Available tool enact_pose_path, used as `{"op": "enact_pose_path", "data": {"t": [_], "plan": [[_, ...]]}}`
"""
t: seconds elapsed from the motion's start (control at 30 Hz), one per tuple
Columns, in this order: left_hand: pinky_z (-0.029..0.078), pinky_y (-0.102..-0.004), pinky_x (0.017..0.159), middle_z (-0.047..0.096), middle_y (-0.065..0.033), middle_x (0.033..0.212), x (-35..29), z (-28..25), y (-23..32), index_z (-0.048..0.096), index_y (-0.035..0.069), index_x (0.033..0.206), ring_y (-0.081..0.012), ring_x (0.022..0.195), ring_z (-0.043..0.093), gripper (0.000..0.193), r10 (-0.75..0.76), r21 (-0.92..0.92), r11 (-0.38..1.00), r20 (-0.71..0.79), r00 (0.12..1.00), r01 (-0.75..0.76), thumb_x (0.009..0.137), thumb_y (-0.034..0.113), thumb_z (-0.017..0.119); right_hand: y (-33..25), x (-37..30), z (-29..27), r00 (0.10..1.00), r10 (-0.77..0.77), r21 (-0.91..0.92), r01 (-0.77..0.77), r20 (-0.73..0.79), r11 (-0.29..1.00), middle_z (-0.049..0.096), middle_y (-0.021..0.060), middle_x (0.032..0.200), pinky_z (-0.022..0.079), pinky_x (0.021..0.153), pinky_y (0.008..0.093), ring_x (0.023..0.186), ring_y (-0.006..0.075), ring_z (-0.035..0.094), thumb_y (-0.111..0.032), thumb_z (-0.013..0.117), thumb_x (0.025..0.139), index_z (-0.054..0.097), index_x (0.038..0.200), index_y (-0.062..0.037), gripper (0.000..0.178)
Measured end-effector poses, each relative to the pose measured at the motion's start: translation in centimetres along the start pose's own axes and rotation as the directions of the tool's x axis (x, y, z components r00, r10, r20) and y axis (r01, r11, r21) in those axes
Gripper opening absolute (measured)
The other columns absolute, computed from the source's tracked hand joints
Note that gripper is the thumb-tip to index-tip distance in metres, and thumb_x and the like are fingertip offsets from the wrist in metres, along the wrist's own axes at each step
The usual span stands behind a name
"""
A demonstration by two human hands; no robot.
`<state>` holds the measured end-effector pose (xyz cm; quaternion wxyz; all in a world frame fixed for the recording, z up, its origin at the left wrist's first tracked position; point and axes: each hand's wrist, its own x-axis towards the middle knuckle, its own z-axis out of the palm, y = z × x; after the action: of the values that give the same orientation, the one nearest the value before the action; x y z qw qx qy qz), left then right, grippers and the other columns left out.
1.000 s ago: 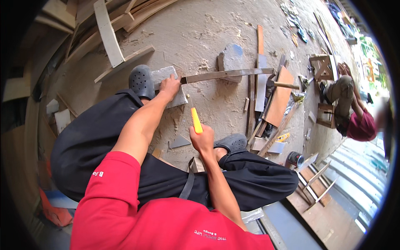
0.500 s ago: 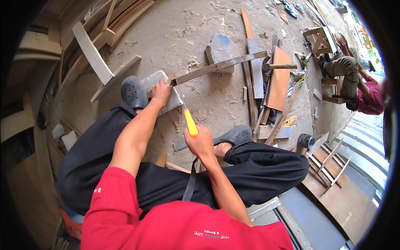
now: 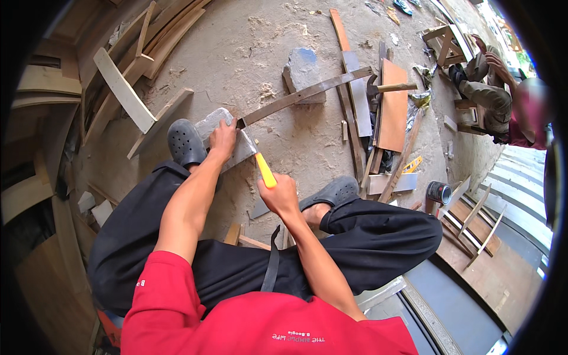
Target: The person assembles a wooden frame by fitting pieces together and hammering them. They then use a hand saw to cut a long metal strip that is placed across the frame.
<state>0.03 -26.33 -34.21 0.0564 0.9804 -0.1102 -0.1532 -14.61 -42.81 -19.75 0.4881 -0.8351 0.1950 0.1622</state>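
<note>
My left hand (image 3: 223, 139) is closed on the near end of a long flat strip (image 3: 307, 92), which looks like a dull metal blade. Its fingers press that end onto a pale grey block (image 3: 241, 149) by my left shoe. The strip slants away to the right, across a second concrete block (image 3: 305, 74). My right hand (image 3: 280, 194) grips a yellow-handled tool (image 3: 265, 171) with a slim metal shaft, like a file. Its tip points toward the strip's held end; the exact contact is too small to make out.
A hammer (image 3: 393, 87) lies on planks and an orange-brown board (image 3: 393, 112) to the right. Further right are a paint can (image 3: 438, 193) and a seated co-worker (image 3: 491, 97). Timber pieces (image 3: 124, 90) lean at the left. A dark strap (image 3: 271, 260) lies over my lap.
My right hand has pushed the yellow-handled tool slightly forward, so less of its shaft shows. My left hand keeps its hold. The view has shifted a little, and the co-worker has changed posture.
</note>
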Motion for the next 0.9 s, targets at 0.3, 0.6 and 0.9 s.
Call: {"op": "enact_pose_path", "data": {"t": [0.3, 0.6, 0.9], "plan": [[0.054, -0.0498, 0.071, 0.056, -0.0206, 0.106, -0.2, 0.9, -0.9, 0.052, 0.02, 0.13, -0.041, 0.085, 0.065, 0.04, -0.035, 0.008, 0.999, 0.051, 0.998, 0.035, 0.093, 0.032, 0.055, -2.0, -4.1, -2.0, 0.996, 0.002, -0.009, -0.001, 0.089, 1.0, 0.058, 0.0239, 0.062, 0.047, 0.057, 0.0443, 0.058, 0.0392, 0.06, -0.024, 0.063, 0.077, 0.062, 0.072, 0.0035, 0.028], [0.055, -0.0478, 0.069, 0.057, -0.0198, 0.107, -0.1, 0.6, -1.0, 0.055, 0.014, 0.123, -0.0391, 0.087, 0.066, 0.034, 0.005, -0.002, 1.0, -0.015, 1.0, -0.005, 0.091, 0.028, 0.057, -0.2, -2.8, -2.3, 0.997, -0.075, -0.025, 0.075, -0.017, 0.997, 0.06, 0.024, 0.064, 0.047, 0.058, 0.0464, 0.06, 0.0415, 0.06, -0.023, 0.061, 0.078, 0.062, 0.072, 0.0034, 0.027], [0.055, -0.0479, 0.07, 0.058, -0.0184, 0.106, -0.3, 1.2, -1.5, 0.053, 0.018, 0.125, -0.0377, 0.086, 0.066, 0.037, -0.049, -0.048, 0.998, 0.012, 0.999, 0.049, 0.091, 0.032, 0.058, -1.5, -4.3, -1.7, 1.0, 0.022, -0.054, -0.021, 0.016, 0.998, 0.061, 0.024, 0.067, 0.048, 0.06, 0.0458, 0.063, 0.0397, 0.063, -0.023, 0.062, 0.078, 0.063, 0.073, 0.0033, 0.027]]}}
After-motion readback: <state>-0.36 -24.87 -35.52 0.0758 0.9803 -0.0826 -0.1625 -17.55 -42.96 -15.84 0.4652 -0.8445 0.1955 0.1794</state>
